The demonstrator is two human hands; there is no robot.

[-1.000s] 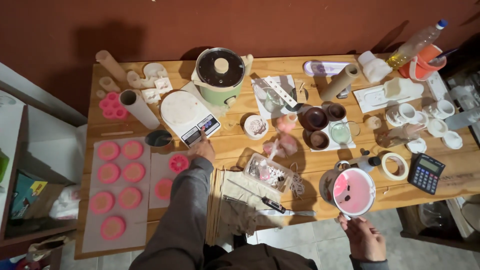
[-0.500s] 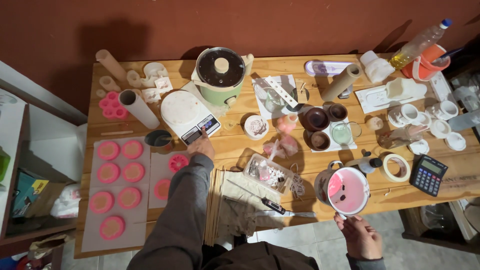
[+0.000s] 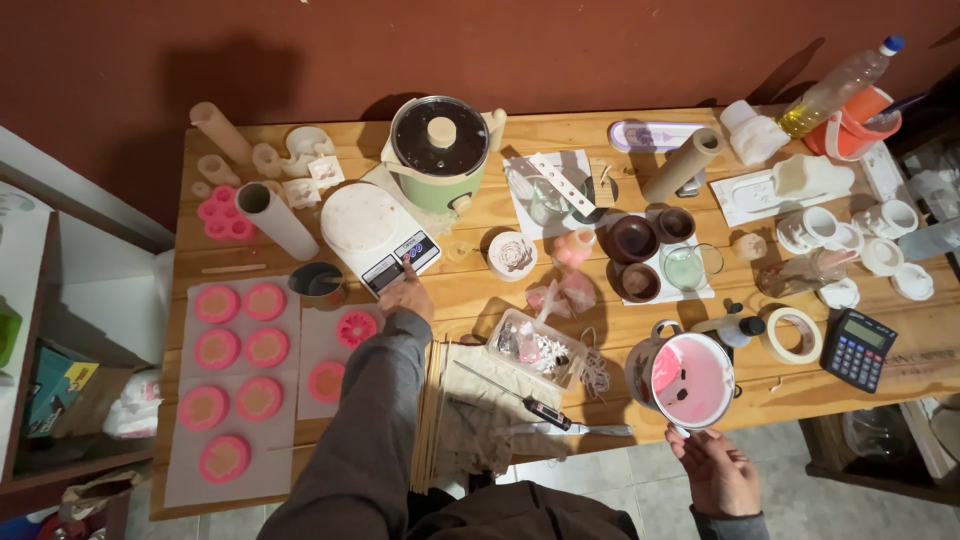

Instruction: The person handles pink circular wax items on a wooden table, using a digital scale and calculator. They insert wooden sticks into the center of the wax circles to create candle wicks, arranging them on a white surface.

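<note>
Two hands worked: left hand fingertips pressed scale btn; right hand gripped pot handle, kept level.

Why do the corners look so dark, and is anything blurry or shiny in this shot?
Head view: light falls mostly on the wooden table, leaving the floor and right corner dim; the tall things throw long shadows up the red wall; the pot of pink liquid shows soft glare; the left hand and right hand look sharp.

Left hand fingertips hiding scale buttons, right hand hiding pot handle
</note>
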